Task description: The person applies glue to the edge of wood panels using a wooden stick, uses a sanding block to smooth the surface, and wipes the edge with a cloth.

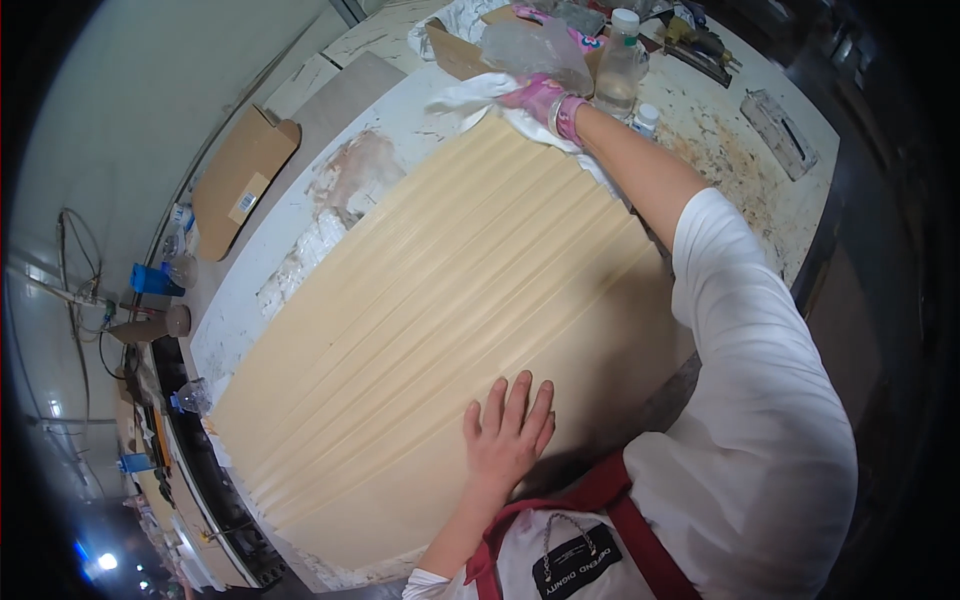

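Observation:
A large cream panel with long raised ridges (400, 330) lies across the worktable. My bare left hand (505, 430) rests flat on its near, smooth part, fingers spread. At the panel's far end, my right hand (545, 100), in a pink patterned glove with a bracelet at the wrist, grips a white cloth (475, 95). The cloth bunches under the gloved fingers and hangs over the panel's far edge; the fingertips are partly hidden in it.
Beyond the right hand stand a clear bottle with a white cap (620, 65), a small white-capped bottle (645, 120) and a plastic bag (535, 55). A stained tool block (778, 133) lies at right. Cardboard (245, 180) leans at left, near a blue container (155, 280).

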The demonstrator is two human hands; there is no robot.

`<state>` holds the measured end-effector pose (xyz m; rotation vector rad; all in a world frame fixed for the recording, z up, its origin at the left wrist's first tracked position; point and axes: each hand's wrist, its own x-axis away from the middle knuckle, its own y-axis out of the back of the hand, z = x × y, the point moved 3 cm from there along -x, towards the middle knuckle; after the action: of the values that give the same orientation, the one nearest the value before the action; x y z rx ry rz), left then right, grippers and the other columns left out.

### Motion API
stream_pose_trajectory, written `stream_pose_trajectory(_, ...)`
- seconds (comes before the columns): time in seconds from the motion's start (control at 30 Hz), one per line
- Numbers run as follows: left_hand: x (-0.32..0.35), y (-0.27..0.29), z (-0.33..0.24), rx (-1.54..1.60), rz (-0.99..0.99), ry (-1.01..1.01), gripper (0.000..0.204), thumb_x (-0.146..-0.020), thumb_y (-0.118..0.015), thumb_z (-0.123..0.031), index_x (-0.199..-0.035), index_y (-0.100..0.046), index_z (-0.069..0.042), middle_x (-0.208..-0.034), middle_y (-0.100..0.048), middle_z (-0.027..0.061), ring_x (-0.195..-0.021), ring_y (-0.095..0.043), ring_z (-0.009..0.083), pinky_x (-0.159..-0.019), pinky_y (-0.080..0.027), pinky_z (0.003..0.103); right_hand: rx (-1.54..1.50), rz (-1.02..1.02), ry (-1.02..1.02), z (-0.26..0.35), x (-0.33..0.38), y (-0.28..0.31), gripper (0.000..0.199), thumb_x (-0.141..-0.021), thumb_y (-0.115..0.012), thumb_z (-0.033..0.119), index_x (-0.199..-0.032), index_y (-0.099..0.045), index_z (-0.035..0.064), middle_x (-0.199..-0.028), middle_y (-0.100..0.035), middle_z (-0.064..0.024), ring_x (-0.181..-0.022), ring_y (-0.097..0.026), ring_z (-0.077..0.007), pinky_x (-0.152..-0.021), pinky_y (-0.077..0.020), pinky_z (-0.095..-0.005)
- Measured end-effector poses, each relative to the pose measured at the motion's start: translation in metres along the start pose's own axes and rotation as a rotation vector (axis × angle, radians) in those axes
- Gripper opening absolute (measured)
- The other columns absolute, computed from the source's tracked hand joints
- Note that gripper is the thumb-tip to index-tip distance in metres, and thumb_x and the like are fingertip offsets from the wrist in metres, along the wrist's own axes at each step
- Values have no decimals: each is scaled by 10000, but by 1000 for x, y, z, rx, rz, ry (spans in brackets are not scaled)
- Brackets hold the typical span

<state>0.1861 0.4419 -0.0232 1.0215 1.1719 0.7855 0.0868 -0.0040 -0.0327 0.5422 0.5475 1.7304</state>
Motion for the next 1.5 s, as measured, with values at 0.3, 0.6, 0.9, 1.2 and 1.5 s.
stream_pose_trajectory(0.3, 2, -2, -2, 5, -7, 16, 355, -789, -603, -382, -1127, -609, -276, -1295, -494, 34, -1216, -416, 253, -1050, -206, 445, -262, 160, 199, -50, 21, 12, 543, -788, -660, 367, -1187, -546, 16, -1103, -613, -113, -956, -571, -177, -846, -446, -294)
stream_pose_trajectory(0.6, 0, -1, -3, 6, 6, 8, 356, -780, -612, -361, -1119, -614, -251, -1287, -498, 42, -1207, -417, 265, -1041, -211, 454, -470, 10, -5, -72, 65, 43, 458, -812, -654, 398, -1067, -603, 21, -932, -647, -56, -847, -589, -136, -756, -463, -270)
stream_pose_trajectory(0.9, -1, 1, -4, 8, 23, 7, 362, -772, -619, -351, -1116, -622, -239, -1265, -515, 55, -1190, -432, 277, -1038, -219, 455, -84, 170, 57, -49, 76, 50, 514, -841, -597, 426, -1168, -555, 31, -1020, -624, -84, -905, -553, -133, -774, -450, -281)
stream_pose_trajectory(1.2, -2, 0, -5, 8, -5, 5, 366, -764, -627, -355, -1109, -627, -233, -1255, -525, 54, -1185, -437, 276, -1033, -224, 453, -252, 318, 171, -49, 61, 24, 431, -779, -656, 427, -926, -580, 30, -964, -657, -65, -822, -606, -153, -763, -463, -237)
stream_pose_trajectory(1.5, -2, 0, -5, 6, -3, 13, 358, -769, -620, -355, -1104, -628, -231, -1259, -519, 57, -1180, -441, 274, -1025, -238, 452, -448, -69, 27, -85, 44, 47, 628, -709, -726, 354, -1214, -552, 24, -1102, -628, -93, -1002, -579, -169, -865, -435, -267)
